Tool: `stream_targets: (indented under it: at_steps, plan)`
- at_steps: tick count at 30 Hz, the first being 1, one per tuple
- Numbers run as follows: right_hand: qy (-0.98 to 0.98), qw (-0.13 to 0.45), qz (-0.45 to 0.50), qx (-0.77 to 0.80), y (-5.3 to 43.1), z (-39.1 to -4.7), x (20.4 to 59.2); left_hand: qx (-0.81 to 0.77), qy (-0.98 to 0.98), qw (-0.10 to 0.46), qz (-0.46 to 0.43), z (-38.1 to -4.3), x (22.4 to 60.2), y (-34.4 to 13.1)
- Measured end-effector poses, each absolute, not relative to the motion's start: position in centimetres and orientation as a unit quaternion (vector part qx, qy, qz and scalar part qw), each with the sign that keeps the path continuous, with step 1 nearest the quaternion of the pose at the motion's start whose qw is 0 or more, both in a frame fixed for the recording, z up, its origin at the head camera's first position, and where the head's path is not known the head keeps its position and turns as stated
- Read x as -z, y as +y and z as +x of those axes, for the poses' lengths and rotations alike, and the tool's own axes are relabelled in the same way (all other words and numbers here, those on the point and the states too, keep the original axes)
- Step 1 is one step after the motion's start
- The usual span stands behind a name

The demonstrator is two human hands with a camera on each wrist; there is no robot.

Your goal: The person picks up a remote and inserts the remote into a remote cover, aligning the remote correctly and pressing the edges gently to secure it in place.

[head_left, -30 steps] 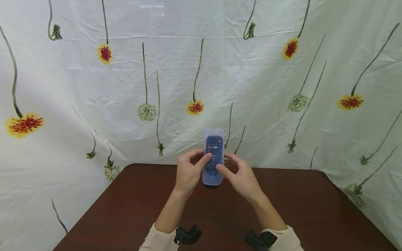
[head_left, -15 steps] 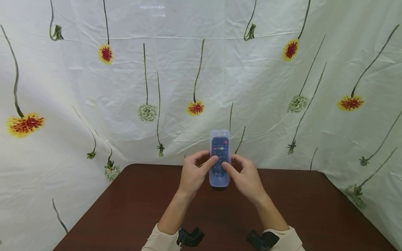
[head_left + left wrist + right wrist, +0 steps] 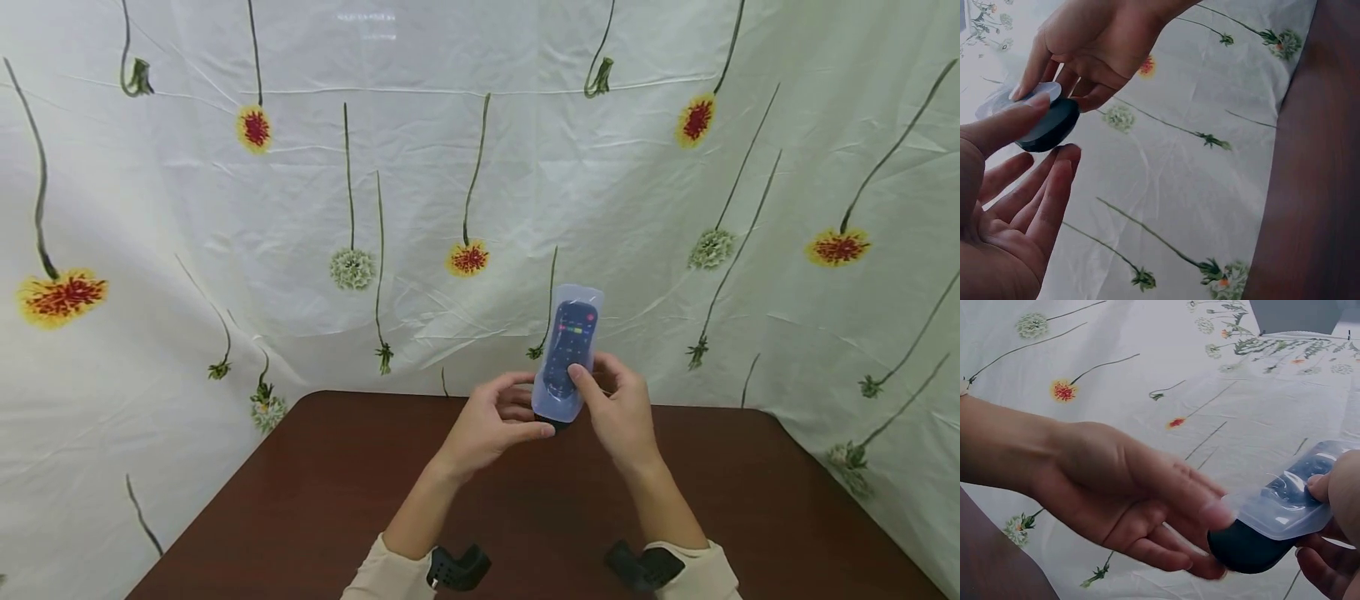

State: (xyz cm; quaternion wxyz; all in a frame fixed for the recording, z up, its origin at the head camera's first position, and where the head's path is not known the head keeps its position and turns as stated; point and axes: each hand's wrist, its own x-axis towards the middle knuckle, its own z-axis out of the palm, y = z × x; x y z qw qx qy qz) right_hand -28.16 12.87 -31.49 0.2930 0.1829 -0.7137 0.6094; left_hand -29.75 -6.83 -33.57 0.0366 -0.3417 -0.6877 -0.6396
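A dark remote control with small coloured buttons sits inside a translucent silicone cover. Its black lower end sticks out of the cover. The remote is held up above the table, tilted with its top to the right. My right hand grips the covered remote from the right, thumb on the button side and fingers behind. At the bare lower end, my left hand pinches lightly, its thumb on top near the cover's rim and fingertips beneath. The left wrist view shows this end between thumb and fingers.
Below the hands is a dark reddish-brown table. A white cloth printed with flowers hangs behind it and along both sides. Black bands are worn at both wrists.
The remote has moved right and up slightly, and tilted to the right. My left thumb has left the buttons and shifted down to the bare lower end; the right hand keeps its grip.
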Motion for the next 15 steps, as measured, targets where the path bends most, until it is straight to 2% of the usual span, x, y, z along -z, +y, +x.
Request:
stream_targets:
  at_steps: [7, 15]
  plan:
    - [-0.697, 0.296, 0.178, -0.628, 13.0, -28.2, 31.3, 0.668, -0.663, 0.009, -0.338, -29.8, 34.1, -5.8]
    - [-0.694, 0.286, 0.182, -0.635, 13.1, -28.5, 31.5, 0.683, -0.65, 0.024, -0.332, -29.5, 34.0, -5.5]
